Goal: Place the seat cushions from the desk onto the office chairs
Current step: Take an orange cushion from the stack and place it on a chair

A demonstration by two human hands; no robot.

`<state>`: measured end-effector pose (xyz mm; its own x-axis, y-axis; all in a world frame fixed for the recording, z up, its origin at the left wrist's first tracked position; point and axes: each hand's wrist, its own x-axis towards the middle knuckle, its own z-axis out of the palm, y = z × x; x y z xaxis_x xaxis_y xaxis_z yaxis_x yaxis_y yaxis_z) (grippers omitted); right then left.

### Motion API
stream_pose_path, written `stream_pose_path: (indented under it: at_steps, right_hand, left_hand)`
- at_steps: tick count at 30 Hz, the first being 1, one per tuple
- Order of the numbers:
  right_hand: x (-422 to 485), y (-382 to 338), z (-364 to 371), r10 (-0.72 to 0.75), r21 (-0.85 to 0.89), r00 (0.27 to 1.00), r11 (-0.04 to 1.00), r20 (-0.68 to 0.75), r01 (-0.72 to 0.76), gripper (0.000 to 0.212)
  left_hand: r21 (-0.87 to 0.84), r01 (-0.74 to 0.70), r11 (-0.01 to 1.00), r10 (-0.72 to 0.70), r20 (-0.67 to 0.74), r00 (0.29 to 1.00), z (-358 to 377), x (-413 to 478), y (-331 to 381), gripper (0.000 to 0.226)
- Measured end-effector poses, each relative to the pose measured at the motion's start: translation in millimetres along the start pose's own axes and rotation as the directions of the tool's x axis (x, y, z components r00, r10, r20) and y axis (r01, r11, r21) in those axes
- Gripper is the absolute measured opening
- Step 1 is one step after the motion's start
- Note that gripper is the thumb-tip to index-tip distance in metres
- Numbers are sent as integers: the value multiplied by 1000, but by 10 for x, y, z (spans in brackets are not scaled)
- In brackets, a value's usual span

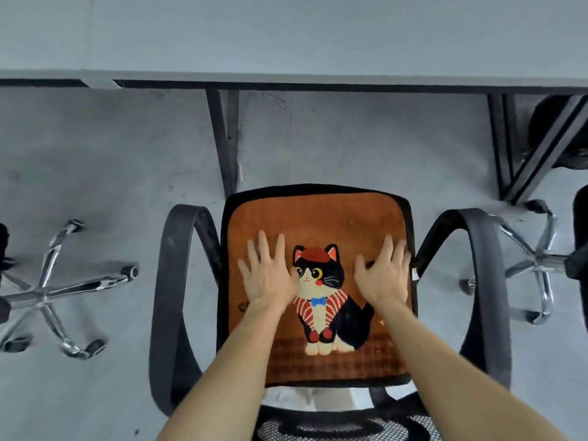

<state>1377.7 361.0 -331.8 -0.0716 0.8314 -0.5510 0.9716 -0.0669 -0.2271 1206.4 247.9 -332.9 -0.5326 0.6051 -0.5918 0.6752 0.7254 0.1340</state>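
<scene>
An orange seat cushion (321, 214) with a black border and a cat picture lies flat on the seat of a black office chair (171, 281) right below me. My left hand (267, 275) rests palm down on the cushion to the left of the cat, fingers spread. My right hand (383, 278) presses flat on the cushion's right side, fingers apart, close to its right edge. Neither hand holds anything. The chair's mesh backrest (343, 424) shows at the bottom edge.
The grey desk (286, 36) spans the top of the view, with black metal legs (224, 138) beyond the chair. A chrome chair base (47, 294) stands on the grey floor at left, another chrome base (537, 262) at right.
</scene>
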Motion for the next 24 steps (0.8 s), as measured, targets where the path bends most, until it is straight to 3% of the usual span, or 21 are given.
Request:
stream_pose_path:
  at_steps: [3, 5, 8, 10, 14, 19, 24]
  right_hand:
    - [-460, 187, 136, 209, -32, 967, 978, 143, -207, 87]
    - [-662, 295, 181, 324, -124, 900, 946, 291, -301, 105]
    - [-857, 471, 178, 325, -341, 853, 921, 409, -187, 137]
    - [-922, 653, 214, 303, -434, 860, 894, 411, -107, 144]
    - [-852, 877, 382, 214, -547, 920, 837, 328, 1, 137]
    - [-727, 882, 441, 192, -614, 919, 787, 345, 66, 129]
    - [-616, 888, 237, 144, -531, 918, 843, 370, 82, 139]
  left_hand:
    - [-70, 124, 990, -113, 149, 982, 176, -448, -42, 82]
    - [-8, 98, 995, -93, 249, 964, 293, -674, -100, 98]
    - [203, -60, 977, -21, 373, 928, 419, -890, -278, 128]
    - [281, -97, 955, -27, 408, 913, 462, -980, -434, 138]
    - [318, -137, 938, -8, 413, 911, 527, -964, -613, 147]
    - [317, -127, 940, -12, 403, 915, 637, -971, -568, 153]
    - [295, -100, 950, -35, 421, 907, 692, -1012, -514, 150]
